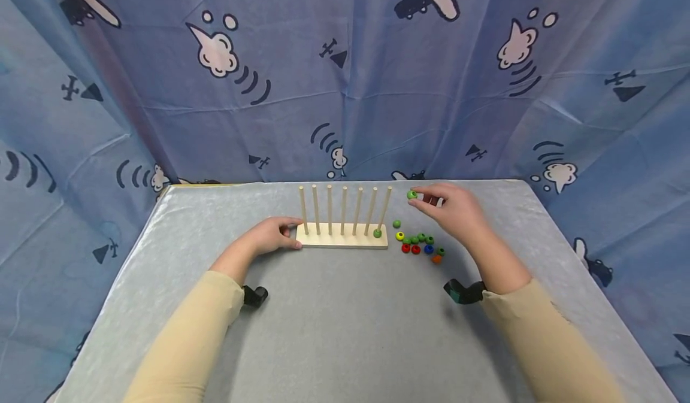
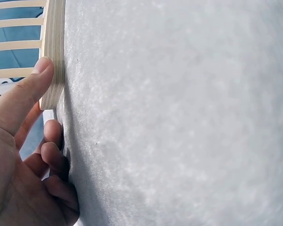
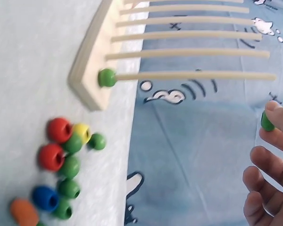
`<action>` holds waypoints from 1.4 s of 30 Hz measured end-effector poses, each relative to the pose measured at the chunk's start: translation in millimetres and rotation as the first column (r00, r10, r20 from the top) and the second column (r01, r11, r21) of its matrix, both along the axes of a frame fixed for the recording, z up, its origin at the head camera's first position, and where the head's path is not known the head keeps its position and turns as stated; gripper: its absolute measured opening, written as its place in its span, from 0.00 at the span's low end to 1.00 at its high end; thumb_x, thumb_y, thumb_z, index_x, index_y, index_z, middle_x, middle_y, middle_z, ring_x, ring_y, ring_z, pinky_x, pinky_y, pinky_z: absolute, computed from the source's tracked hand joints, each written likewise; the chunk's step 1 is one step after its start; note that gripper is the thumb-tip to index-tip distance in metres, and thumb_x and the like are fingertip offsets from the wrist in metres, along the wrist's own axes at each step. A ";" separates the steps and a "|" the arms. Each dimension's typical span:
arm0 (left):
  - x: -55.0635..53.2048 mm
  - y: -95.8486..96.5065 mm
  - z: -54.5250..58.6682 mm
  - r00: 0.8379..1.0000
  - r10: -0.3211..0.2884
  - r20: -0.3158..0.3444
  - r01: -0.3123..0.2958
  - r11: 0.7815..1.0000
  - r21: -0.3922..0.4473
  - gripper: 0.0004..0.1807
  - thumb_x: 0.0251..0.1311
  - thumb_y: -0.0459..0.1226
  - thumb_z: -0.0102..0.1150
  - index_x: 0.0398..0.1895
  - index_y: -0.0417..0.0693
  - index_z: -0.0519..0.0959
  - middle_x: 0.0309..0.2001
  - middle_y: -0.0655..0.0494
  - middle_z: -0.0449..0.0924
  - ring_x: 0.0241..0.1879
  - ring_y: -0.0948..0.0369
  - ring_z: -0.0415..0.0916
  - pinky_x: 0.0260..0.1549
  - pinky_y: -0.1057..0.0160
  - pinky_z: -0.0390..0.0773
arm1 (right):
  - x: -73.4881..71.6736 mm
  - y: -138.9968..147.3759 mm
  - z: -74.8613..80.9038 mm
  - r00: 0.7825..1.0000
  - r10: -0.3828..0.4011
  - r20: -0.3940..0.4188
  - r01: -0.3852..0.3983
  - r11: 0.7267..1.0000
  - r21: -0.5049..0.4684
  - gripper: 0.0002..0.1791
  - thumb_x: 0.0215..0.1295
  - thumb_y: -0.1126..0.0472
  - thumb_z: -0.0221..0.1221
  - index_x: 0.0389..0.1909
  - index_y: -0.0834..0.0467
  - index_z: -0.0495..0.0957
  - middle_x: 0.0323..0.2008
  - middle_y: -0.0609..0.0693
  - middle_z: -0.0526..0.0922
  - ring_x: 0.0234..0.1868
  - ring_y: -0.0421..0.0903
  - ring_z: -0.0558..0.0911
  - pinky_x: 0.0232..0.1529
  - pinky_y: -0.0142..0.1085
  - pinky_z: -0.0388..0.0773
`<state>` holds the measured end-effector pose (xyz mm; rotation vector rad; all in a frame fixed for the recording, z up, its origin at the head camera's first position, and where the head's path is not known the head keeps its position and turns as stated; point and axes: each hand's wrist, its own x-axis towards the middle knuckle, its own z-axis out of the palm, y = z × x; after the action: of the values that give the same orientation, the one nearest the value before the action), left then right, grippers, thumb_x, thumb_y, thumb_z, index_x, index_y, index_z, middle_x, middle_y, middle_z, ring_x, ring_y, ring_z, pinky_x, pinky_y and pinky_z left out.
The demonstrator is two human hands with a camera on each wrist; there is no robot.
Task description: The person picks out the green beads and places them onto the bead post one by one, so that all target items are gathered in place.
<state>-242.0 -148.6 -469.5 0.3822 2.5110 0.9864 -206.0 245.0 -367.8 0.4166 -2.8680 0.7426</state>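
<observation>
A wooden peg board [image 1: 342,243] with several upright pegs stands on the table. One green bead [image 1: 377,233] sits at the foot of its rightmost peg. My left hand [image 1: 271,235] grips the board's left end, the thumb on the front edge in the left wrist view. Between thumb and forefinger, my right hand [image 1: 453,210] pinches another green bead [image 1: 412,194], raised just right of the rightmost peg's top and apart from it. The other fingers of that hand are loosely curled in the right wrist view.
Right of the board lie loose beads: several green ones [image 1: 422,237], a yellow bead [image 1: 400,236], two red beads [image 1: 415,250], a blue bead [image 1: 428,249] and an orange bead [image 1: 437,259]. A pale cloth covers the table [image 1: 345,319]. Behind it hangs a blue patterned curtain [image 1: 291,115].
</observation>
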 end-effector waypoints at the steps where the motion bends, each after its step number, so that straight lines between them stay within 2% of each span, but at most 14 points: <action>1: 0.4 0.1 0.3 1.000 0.002 0.001 -0.002 1.000 0.000 0.37 0.55 0.44 0.73 0.69 0.47 0.72 0.29 0.56 0.69 0.29 0.61 0.64 0.34 0.61 0.64 | -0.6 -2.7 1.3 1.000 0.005 -0.004 -0.005 1.000 -0.008 0.19 0.67 0.49 0.64 0.54 0.53 0.84 0.35 0.49 0.81 0.37 0.46 0.77 0.35 0.43 0.72; 10: 0.7 -0.4 0.6 1.000 -0.003 0.004 0.003 1.000 0.001 0.38 0.55 0.44 0.73 0.69 0.46 0.72 0.29 0.57 0.69 0.29 0.61 0.64 0.34 0.61 0.65 | -3.7 -21.3 11.9 0.999 0.024 -0.043 -0.027 0.996 -0.082 0.19 0.66 0.48 0.64 0.53 0.52 0.85 0.33 0.47 0.79 0.36 0.44 0.76 0.34 0.42 0.71; 16: 0.4 -1.1 0.8 1.000 -0.003 0.005 0.003 1.000 -0.007 0.38 0.55 0.44 0.73 0.69 0.47 0.72 0.29 0.57 0.69 0.29 0.61 0.64 0.35 0.61 0.65 | -6.5 -29.9 13.0 0.998 0.033 -0.057 -0.038 0.994 -0.099 0.19 0.66 0.48 0.64 0.55 0.52 0.85 0.31 0.46 0.79 0.35 0.44 0.75 0.33 0.41 0.71; 23: 0.4 -0.6 3.2 1.000 -0.001 0.000 0.001 1.000 -0.017 0.37 0.55 0.44 0.73 0.69 0.47 0.72 0.29 0.56 0.70 0.30 0.61 0.65 0.35 0.61 0.65 | -8.7 -38.5 11.2 0.999 0.038 -0.021 -0.040 0.995 -0.097 0.18 0.66 0.52 0.65 0.55 0.51 0.84 0.31 0.46 0.78 0.35 0.44 0.75 0.33 0.41 0.70; 35: 2.4 1.4 3.6 1.000 -0.001 -0.008 0.001 1.000 -0.013 0.37 0.55 0.44 0.74 0.68 0.46 0.72 0.29 0.56 0.70 0.29 0.61 0.65 0.34 0.61 0.65 | -8.5 -40.6 10.1 0.999 0.051 -0.008 -0.051 0.994 -0.101 0.19 0.66 0.50 0.65 0.56 0.51 0.84 0.31 0.46 0.78 0.35 0.44 0.74 0.33 0.42 0.70; 42: 2.1 1.0 3.2 1.000 0.008 0.004 -0.008 1.000 -0.003 0.37 0.54 0.44 0.74 0.68 0.47 0.73 0.29 0.56 0.70 0.29 0.61 0.64 0.35 0.60 0.65 | -10.8 -39.2 -0.9 0.997 0.048 0.052 -0.044 0.996 -0.078 0.21 0.66 0.49 0.64 0.58 0.52 0.83 0.32 0.47 0.79 0.35 0.46 0.75 0.33 0.42 0.72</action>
<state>-239.9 -147.6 -466.3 0.3688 2.5122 0.9850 -216.7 205.8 -368.6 0.4603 -2.8776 0.8816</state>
